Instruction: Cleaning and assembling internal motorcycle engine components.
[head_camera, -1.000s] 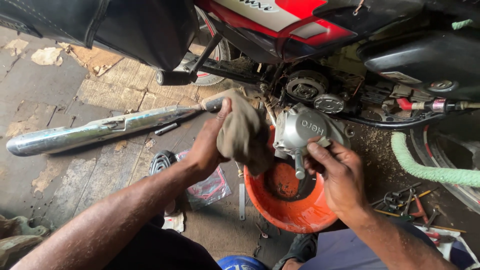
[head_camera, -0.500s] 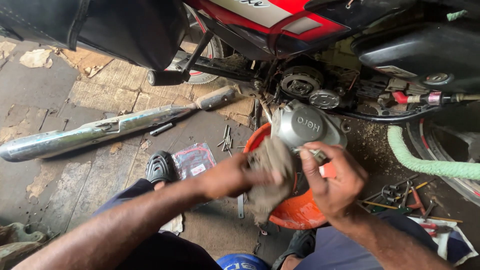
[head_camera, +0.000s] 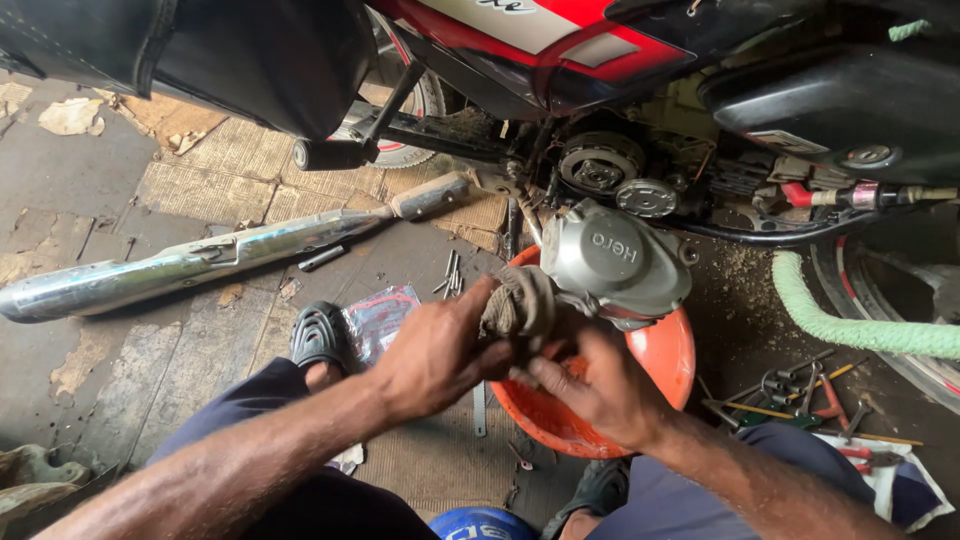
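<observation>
The left hand (head_camera: 440, 350) has a closed grip on a bunched, dirty rag (head_camera: 518, 303), thumb and fingers wrapped round its lower part. The rag presses against the left edge of a grey engine cover (head_camera: 615, 265), which sits over an orange basin (head_camera: 600, 400) on the floor. The right hand (head_camera: 600, 390) comes in from below, fingers curled under the rag and the cover's lower edge; how firmly its grip closes on either cannot be told, since the rag and the left hand hide the fingertips.

The cover is tilted, its outer face toward the camera, just below the open side of a motorcycle engine (head_camera: 620, 175), where round gears show. The red and black motorcycle body (head_camera: 560, 40) runs along the top.

A chrome exhaust pipe (head_camera: 190, 260) lies on the floor to the left, well apart from the hands. A few bolts (head_camera: 450, 275) lie near its thick end. A black sandal (head_camera: 322, 335) shows beside the left forearm, next to a clear plastic bag (head_camera: 385, 315). On the right, a pale green hose (head_camera: 850, 325) curves across the ground, and loose tools (head_camera: 800, 390) are scattered near the basin.
</observation>
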